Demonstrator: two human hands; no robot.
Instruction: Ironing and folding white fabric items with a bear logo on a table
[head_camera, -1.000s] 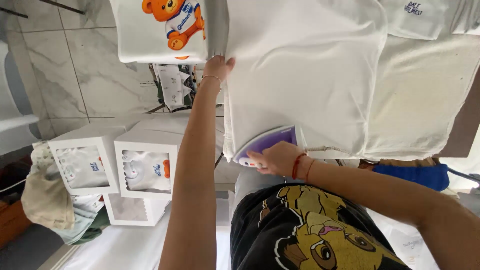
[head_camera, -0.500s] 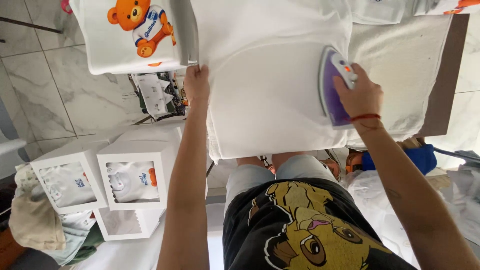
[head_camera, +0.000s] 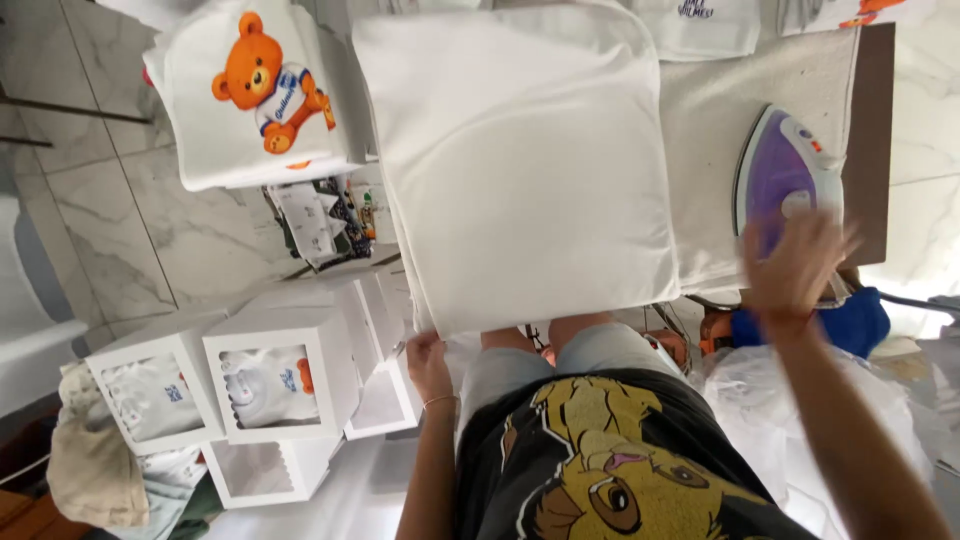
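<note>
Boxes (head_camera: 270, 385) stand at the lower left: white, windowed, each showing folded white fabric inside, stacked beside a beige cloth (head_camera: 90, 465) that hangs at the far left edge. Above them, a folded white shirt (head_camera: 255, 95) with an orange bear print lies on a stack near the top left, over a marble floor (head_camera: 110, 215). Left hand (head_camera: 430, 365) sits at the lower left corner of the garment (head_camera: 520, 160), fingers closed on the hem at that corner; a thin bracelet circles the wrist. The garment is plain white, spread flat and smooth across the board (head_camera: 770, 75), its near edge hanging just over the board's front. The board cover shows bare and pale to the right of the garment, with a dark edge along its far right side. Iron (head_camera: 785, 170), purple and white, rests on that bare part, well clear of the garment. Right hand (head_camera: 795, 265) hovers just in front of the iron's handle, blurred, fingers spread and grasping nothing; whether it touches the iron cannot be told. A black shirt with a yellow lion print fills the bottom centre.
</note>
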